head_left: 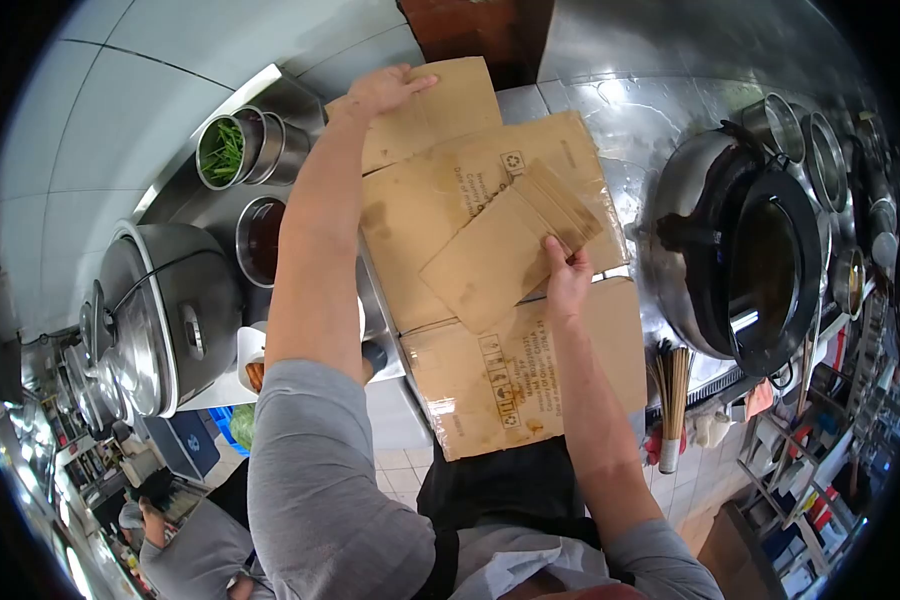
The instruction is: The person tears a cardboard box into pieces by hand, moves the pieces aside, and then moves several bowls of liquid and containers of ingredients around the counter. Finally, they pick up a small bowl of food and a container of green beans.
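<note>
A large unfolded cardboard sheet with printed symbols and stains lies over the steel counter, its lower part reaching toward my body. My left hand rests on the far flap of the cardboard, fingers spread toward the right. A smaller folded piece of cardboard lies slantwise across the middle of the big sheet. My right hand pinches the right edge of that smaller piece between thumb and fingers.
At left are a metal pot of green vegetables, a pot of dark liquid and a large cooker. A black wok and a bundle of sticks are at right. Another person is at lower left.
</note>
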### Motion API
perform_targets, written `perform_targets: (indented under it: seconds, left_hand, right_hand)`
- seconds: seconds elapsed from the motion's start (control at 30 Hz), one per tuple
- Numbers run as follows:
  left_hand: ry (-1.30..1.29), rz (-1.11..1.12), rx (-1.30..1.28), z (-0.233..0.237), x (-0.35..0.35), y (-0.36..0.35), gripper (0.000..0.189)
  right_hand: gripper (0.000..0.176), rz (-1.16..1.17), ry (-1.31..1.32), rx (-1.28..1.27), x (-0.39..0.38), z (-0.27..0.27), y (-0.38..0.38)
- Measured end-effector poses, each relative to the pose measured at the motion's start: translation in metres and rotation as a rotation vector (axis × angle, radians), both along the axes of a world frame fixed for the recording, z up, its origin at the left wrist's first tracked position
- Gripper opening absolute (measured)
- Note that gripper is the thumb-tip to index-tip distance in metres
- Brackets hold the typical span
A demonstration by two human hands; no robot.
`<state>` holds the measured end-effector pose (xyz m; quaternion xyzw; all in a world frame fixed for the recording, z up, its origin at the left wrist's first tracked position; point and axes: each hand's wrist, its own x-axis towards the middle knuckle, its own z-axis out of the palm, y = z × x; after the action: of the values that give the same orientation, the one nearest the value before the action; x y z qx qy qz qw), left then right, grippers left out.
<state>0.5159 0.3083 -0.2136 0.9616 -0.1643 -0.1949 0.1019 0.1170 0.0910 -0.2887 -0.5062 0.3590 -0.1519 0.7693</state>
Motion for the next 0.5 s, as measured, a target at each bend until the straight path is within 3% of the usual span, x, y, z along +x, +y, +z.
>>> perform_targets:
  seconds: [0.07,0.27,0.37,0.5]
  left_hand:
    - [0.018,-0.031,0.042,0.021,-0.009,-0.011,0.103]
    - [0.121,-0.115,0.038,0.007,0.012,-0.011,0.102]
    - [-0.131,-0.093,-0.018,-0.043,0.02,0.004,0.1]
    - [-0.027,-0.008,-0.017,-0.012,0.0,-0.012,0.097]
  right_hand:
    - [0.021,-0.011,-0.019,0.01,0.0,0.0,-0.001]
    - [0.022,-0.04,-0.056,0.018,0.003,-0.003,0.0]
    - [0.023,-0.046,-0.023,0.027,0.001,0.003,0.0]
    - [0.024,-0.056,-0.034,0.037,0.001,-0.003,0.0]
